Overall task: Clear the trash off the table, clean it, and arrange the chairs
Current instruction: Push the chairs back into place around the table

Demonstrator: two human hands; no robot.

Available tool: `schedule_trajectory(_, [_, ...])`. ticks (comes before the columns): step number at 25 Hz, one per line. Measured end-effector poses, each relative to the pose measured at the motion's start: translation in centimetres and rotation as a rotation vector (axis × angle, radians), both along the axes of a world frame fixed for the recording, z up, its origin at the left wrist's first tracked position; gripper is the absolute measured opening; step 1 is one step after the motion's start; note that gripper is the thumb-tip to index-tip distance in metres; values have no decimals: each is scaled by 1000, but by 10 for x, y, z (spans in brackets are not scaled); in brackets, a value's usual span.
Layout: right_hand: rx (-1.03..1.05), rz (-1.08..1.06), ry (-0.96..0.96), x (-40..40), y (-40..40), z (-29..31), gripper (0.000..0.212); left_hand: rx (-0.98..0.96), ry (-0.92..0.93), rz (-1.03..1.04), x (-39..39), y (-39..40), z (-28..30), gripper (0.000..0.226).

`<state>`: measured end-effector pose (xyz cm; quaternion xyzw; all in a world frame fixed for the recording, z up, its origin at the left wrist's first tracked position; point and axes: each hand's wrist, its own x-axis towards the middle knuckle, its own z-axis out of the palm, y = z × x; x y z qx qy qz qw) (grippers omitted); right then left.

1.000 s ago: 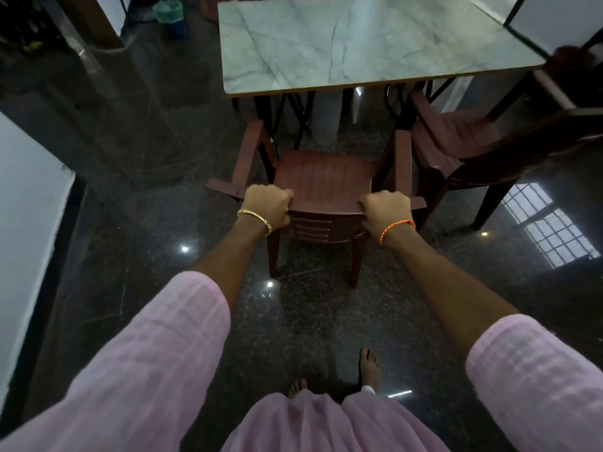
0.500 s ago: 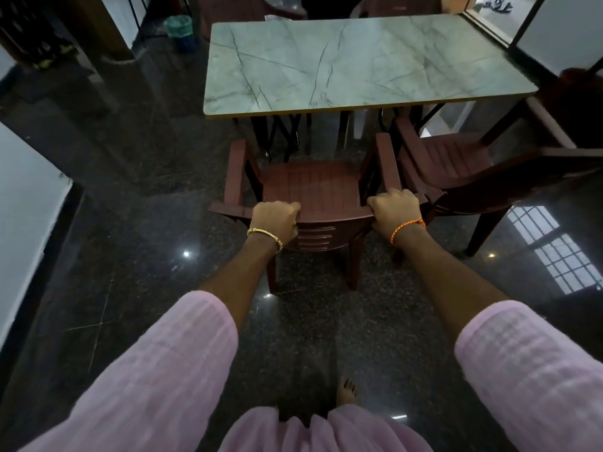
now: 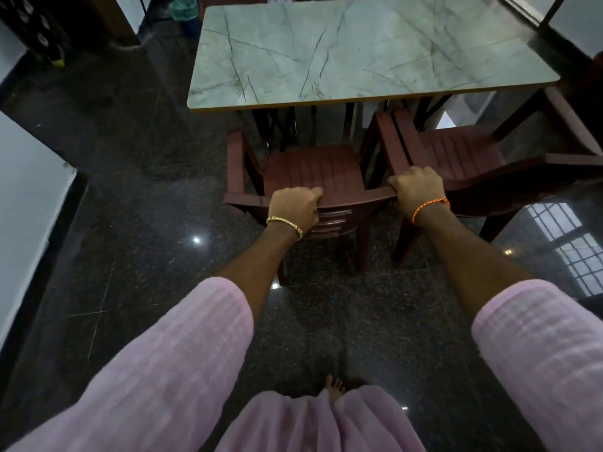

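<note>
Both hands are clamped on the top edge of the backrest of 1 dark red-brown plastic armchair (image 3: pixel 310 171). Left hand (image 3: pixel 295 207), with a thin gold bangle, curls its fingers over the rail a little left of the middle. Right hand (image 3: pixel 416 190), with an orange thread bracelet, grips the right end of the same rail, where the backrest meets the armrest. The 2 hands are apart, with a free piece of rail between them.

Directly ahead of the hands lies the slatted seat, and beyond it the rectangular table with a pale green marble-pattern top (image 3: pixel 365 50). The chair faces the table, and its front legs and the front ends of its armrests are near the table's near long edge. I judge the coming move to be a straight push away from the body, along the line from backrest to table, so both arms must press equally or the chair will turn.

Just beside the right hand stands a second dark red-brown plastic armchair (image 3: pixel 463 154); its armrest is very close to the held chair, and I cannot tell if they touch. This side could catch during the push. Nothing lies on the visible table top.
</note>
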<state>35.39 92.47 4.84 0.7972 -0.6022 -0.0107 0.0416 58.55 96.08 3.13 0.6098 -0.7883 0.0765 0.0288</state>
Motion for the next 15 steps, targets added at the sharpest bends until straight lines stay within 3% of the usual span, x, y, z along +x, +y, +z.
schedule_trajectory(15, [-70,-35,-93,2,-3,-6,22,-35,7,-26,-1,-8,-3,26])
